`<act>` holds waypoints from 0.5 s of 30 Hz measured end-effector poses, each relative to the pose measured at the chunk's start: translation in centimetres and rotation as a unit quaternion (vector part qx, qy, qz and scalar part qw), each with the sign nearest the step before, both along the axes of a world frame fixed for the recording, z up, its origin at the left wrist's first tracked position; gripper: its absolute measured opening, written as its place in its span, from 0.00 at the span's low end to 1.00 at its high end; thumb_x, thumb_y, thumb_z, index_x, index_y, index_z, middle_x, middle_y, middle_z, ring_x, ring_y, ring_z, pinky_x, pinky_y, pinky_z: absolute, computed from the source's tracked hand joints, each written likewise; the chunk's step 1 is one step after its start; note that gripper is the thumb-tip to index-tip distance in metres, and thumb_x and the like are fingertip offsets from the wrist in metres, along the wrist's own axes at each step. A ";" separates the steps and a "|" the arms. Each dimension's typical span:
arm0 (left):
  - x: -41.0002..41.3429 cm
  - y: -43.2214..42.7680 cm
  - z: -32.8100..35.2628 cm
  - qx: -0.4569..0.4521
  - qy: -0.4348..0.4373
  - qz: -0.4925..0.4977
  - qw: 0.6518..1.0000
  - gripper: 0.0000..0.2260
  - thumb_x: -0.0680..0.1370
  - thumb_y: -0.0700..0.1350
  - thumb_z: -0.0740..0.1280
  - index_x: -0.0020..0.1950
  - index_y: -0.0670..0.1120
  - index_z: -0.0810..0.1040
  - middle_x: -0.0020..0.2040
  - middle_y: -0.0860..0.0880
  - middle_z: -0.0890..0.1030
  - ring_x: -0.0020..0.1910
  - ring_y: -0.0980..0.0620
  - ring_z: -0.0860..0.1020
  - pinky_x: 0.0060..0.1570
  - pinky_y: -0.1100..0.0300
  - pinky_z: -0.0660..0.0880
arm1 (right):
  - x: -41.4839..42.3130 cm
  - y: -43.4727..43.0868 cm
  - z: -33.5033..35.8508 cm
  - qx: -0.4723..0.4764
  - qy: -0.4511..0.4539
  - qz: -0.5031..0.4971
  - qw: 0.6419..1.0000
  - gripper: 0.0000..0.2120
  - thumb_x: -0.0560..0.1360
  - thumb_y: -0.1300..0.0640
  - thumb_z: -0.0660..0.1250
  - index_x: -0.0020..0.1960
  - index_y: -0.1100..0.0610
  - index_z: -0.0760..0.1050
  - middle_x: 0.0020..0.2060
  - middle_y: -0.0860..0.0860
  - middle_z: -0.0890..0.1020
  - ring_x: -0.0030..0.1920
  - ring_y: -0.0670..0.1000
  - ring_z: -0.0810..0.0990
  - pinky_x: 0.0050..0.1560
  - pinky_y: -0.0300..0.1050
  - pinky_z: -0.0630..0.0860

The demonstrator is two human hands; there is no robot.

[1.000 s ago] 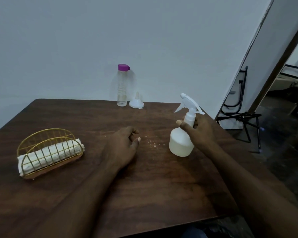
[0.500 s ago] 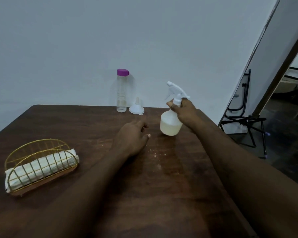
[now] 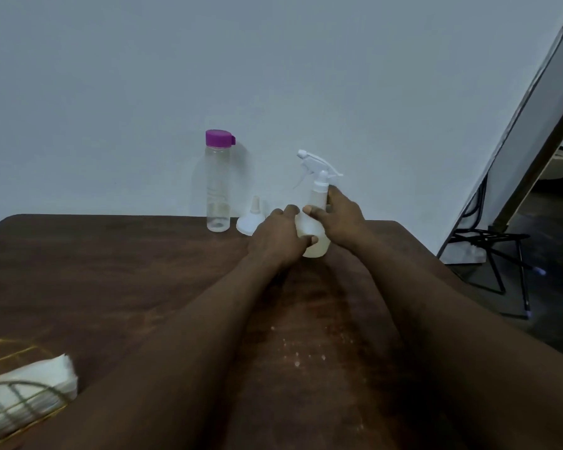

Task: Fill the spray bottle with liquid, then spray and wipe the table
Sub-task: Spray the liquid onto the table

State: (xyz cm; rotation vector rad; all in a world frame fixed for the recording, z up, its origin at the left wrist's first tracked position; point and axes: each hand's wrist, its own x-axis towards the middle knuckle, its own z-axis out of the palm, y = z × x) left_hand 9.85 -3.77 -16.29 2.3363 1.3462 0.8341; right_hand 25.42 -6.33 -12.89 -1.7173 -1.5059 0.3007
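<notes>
Spray bottle (image 3: 316,196) stood upright near the far edge of the table (image 3: 111,271), just right of the white funnel (image 3: 251,219) and the clear bottle with the purple cap (image 3: 217,190).

From the head view, both hands held it. The right hand (image 3: 342,222) had its fingers curled round the neck below the trigger, with the thumb across the front. The left hand (image 3: 278,238) wrapped the rounded body from the left side. That double hold probably steadied the bottle on its base. Whether the base fully touched the wood was hidden by the hands.

Pale liquid showed low inside, so filling looked done. Small wet specks (image 3: 296,352) dotted the near tabletop. Folded napkins (image 3: 39,381) sat in a wire holder (image 3: 0,417) at the near left, likely for wiping.
</notes>
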 end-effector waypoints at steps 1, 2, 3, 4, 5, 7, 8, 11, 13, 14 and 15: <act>0.4 0.8 -0.2 0.005 -0.003 0.010 1.000 0.30 0.77 0.57 0.73 0.74 0.49 0.68 0.65 0.46 0.77 0.61 0.43 0.78 0.55 0.48 0.77 | 0.3 0.7 -0.6 -0.003 -0.007 -0.014 1.000 0.24 0.80 0.44 0.70 0.72 0.51 0.72 0.64 0.49 0.82 0.61 0.52 0.80 0.56 0.47 0.72; 0.7 1.5 -0.5 0.012 -0.004 0.020 1.000 0.28 0.77 0.56 0.73 0.74 0.49 0.68 0.64 0.46 0.78 0.61 0.43 0.79 0.54 0.49 0.77 | 0.6 1.3 -1.2 -0.003 -0.002 -0.026 1.000 0.23 0.80 0.44 0.70 0.72 0.51 0.73 0.65 0.49 0.82 0.62 0.53 0.80 0.57 0.47 0.72; 1.0 2.2 -0.8 0.020 -0.003 0.029 0.999 0.27 0.78 0.55 0.73 0.73 0.49 0.68 0.64 0.45 0.78 0.61 0.43 0.79 0.53 0.49 0.76 | 0.8 1.9 -1.7 -0.001 0.005 -0.038 0.999 0.23 0.80 0.45 0.70 0.72 0.50 0.74 0.66 0.49 0.82 0.63 0.54 0.80 0.58 0.47 0.73; 1.3 2.8 -1.1 0.026 -0.002 0.036 0.999 0.27 0.79 0.54 0.73 0.74 0.49 0.68 0.63 0.45 0.79 0.61 0.42 0.79 0.52 0.49 0.76 | 0.8 2.5 -1.9 0.004 0.006 -0.049 0.999 0.22 0.80 0.45 0.70 0.71 0.50 0.75 0.66 0.49 0.82 0.63 0.54 0.80 0.60 0.49 0.74; 1.6 3.3 -1.3 0.030 -0.003 0.042 0.999 0.27 0.79 0.54 0.72 0.74 0.49 0.68 0.63 0.45 0.79 0.61 0.42 0.79 0.52 0.50 0.76 | 0.9 3.1 -2.0 0.008 0.000 -0.058 0.998 0.22 0.80 0.45 0.70 0.71 0.51 0.76 0.66 0.49 0.81 0.64 0.54 0.80 0.62 0.51 0.75; 2.1 4.2 -1.4 0.034 0.001 0.049 0.998 0.27 0.80 0.55 0.71 0.76 0.48 0.67 0.63 0.44 0.80 0.62 0.42 0.79 0.53 0.50 0.75 | 0.7 4.1 -1.9 0.015 -0.012 -0.073 0.997 0.23 0.80 0.45 0.70 0.71 0.53 0.76 0.67 0.51 0.81 0.65 0.55 0.79 0.65 0.54 0.75; 2.4 4.6 -1.4 0.033 0.004 0.051 0.998 0.28 0.80 0.55 0.70 0.76 0.47 0.67 0.63 0.44 0.80 0.62 0.42 0.79 0.53 0.51 0.74 | 0.6 4.6 -1.9 0.018 -0.016 -0.079 0.997 0.23 0.80 0.45 0.70 0.71 0.54 0.76 0.67 0.51 0.81 0.65 0.55 0.79 0.66 0.55 0.75; 2.9 5.3 -1.3 0.024 0.011 0.048 0.999 0.29 0.81 0.54 0.70 0.77 0.46 0.65 0.64 0.43 0.81 0.63 0.42 0.78 0.52 0.53 0.71 | 0.7 5.3 -1.8 0.015 -0.016 -0.087 0.996 0.24 0.80 0.45 0.70 0.72 0.54 0.76 0.68 0.51 0.81 0.67 0.55 0.78 0.68 0.55 0.74; 2.8 5.4 -1.1 0.012 0.019 0.033 0.999 0.30 0.80 0.54 0.70 0.79 0.45 0.64 0.65 0.42 0.80 0.64 0.42 0.78 0.53 0.53 0.71 | 0.7 5.3 -1.8 0.018 -0.012 -0.088 0.996 0.24 0.80 0.45 0.70 0.72 0.55 0.77 0.68 0.52 0.81 0.67 0.55 0.79 0.68 0.54 0.74; 2.6 5.3 -1.0 0.005 0.023 0.024 0.999 0.32 0.80 0.54 0.70 0.79 0.45 0.63 0.66 0.42 0.79 0.64 0.42 0.77 0.54 0.52 0.72 | 0.7 5.2 -1.9 0.018 -0.016 -0.089 0.996 0.24 0.80 0.45 0.70 0.72 0.55 0.77 0.68 0.52 0.81 0.67 0.56 0.79 0.68 0.54 0.74; 2.4 5.0 -0.8 -0.001 0.027 0.017 0.999 0.33 0.80 0.54 0.70 0.80 0.45 0.62 0.67 0.42 0.79 0.65 0.41 0.77 0.55 0.51 0.72 | 0.7 5.1 -1.9 0.014 -0.021 -0.090 0.996 0.25 0.80 0.44 0.70 0.73 0.55 0.76 0.69 0.52 0.81 0.68 0.56 0.78 0.68 0.54 0.74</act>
